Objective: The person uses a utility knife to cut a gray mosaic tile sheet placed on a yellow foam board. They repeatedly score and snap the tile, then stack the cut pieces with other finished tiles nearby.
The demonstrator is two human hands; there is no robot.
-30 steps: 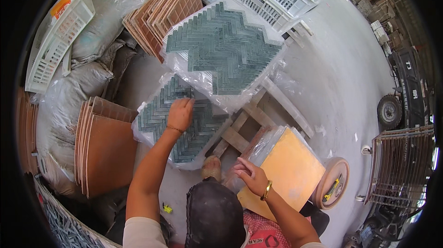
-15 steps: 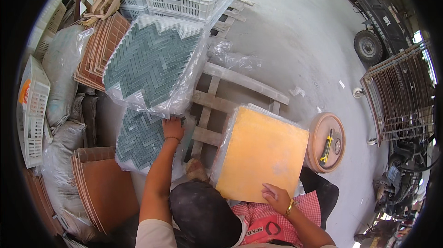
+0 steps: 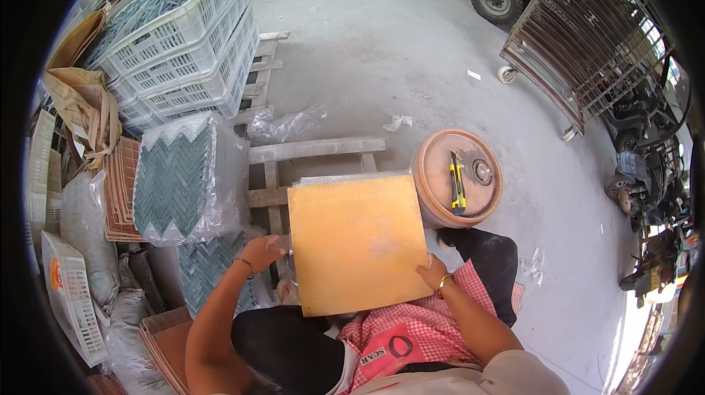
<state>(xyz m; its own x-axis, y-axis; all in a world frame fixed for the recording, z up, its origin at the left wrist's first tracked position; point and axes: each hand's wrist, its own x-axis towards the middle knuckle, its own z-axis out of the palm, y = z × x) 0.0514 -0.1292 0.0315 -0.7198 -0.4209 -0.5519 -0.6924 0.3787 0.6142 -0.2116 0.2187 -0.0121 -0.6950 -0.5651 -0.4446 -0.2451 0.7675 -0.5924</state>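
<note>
A flat yellow-orange square board lies over my lap, on a stack whose pale mesh edge shows behind it. My right hand grips the board's lower right edge, thumb on top and fingers underneath. Just off the board's left edge is my left hand, its fingers drawn together; what they pinch, if anything, is too small to make out. Beside that hand lies a lower stack of green herringbone mosaic tile sheets. A taller plastic-wrapped stack of the same mosaic sheets stands behind it.
A round brown drum at the board's right carries a yellow-black utility knife and a tape roll. White crates stand back left by a wooden pallet. A wheeled metal rack is far right.
My left hand has left the lower mosaic stack and moved right, to the board's left edge. My right hand has shifted onto the board's right edge. The view has turned rightward.
</note>
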